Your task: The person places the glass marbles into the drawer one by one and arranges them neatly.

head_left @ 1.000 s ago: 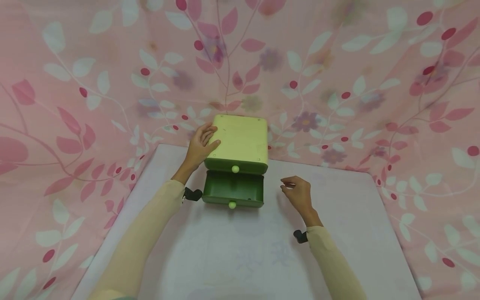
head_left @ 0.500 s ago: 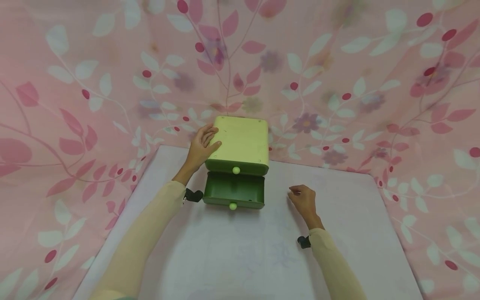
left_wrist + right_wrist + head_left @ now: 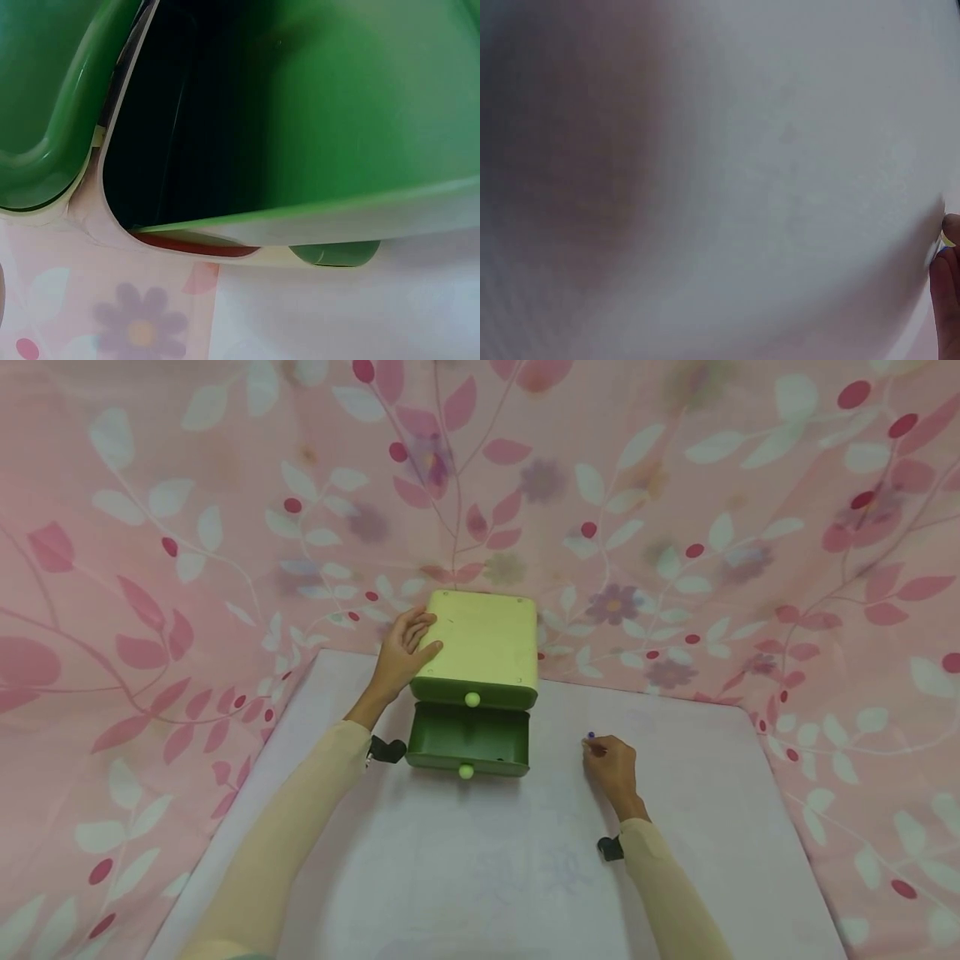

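Note:
A small light-green cabinet (image 3: 483,639) with two dark-green drawers stands at the back of the table. Its upper drawer is pushed in; the lower drawer (image 3: 468,735) is pulled out, and its inside shows green and bare except for a small dark spot near the front right. My left hand (image 3: 401,652) rests on the cabinet's left edge, thumb on the top. To the right of the cabinet, my right hand (image 3: 613,770) pinches a tiny blue thing (image 3: 591,735) low over the table. Only a bit of blue and yellow shows between the right fingertips (image 3: 946,289) in the right wrist view.
The table (image 3: 450,877) has a pale cover. Pink cloth (image 3: 615,485) printed with leaves and flowers hangs right behind the cabinet and along both sides. Round light-green knobs stick out from the drawer fronts, the lower knob (image 3: 466,772) furthest forward.
My right hand has moved right and slightly toward me, its fingers drawing together, and a tiny blue thing now shows at the fingertips. The left hand and the cabinet stay in place.

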`<state>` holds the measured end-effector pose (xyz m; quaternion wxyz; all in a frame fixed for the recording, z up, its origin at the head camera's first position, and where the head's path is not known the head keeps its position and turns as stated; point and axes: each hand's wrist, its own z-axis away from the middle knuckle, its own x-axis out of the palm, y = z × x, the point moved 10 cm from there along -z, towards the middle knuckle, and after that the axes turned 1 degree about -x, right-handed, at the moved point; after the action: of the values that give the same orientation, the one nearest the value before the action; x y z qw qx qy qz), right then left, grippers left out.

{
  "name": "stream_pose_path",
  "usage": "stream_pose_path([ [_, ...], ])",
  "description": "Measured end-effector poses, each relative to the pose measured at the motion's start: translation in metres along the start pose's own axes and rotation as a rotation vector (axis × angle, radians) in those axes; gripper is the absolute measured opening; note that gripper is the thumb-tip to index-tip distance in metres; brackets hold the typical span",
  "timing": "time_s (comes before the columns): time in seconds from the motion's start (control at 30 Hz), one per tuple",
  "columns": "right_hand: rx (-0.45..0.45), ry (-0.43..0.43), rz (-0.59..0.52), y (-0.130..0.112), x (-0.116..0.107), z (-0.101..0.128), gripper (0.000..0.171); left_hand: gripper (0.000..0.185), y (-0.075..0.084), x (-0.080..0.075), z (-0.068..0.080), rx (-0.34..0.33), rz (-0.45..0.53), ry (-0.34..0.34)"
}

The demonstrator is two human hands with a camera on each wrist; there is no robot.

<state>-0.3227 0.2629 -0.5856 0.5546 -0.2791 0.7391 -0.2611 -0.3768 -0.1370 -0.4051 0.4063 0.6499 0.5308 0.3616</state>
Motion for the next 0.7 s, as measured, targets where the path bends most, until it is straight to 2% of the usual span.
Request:
stream_pose_path([
  [0.3,-0.027,0.013,0.014,0.000,0.000,-0.002,0.015,0.069,-0.001,0.000,-0.001,0.001,0.021,0.001],
  [0.5,-0.010,0.005,0.004,0.000,0.001,-0.003,0.015,0.070,-0.001,0.000,-0.001,-0.005,0.011,0.004],
  [0.7,-0.029,0.020,-0.027,-0.013,-0.004,-0.005,0.017,0.070,0.000,0.000,0.000,0.003,0.016,-0.001],
])
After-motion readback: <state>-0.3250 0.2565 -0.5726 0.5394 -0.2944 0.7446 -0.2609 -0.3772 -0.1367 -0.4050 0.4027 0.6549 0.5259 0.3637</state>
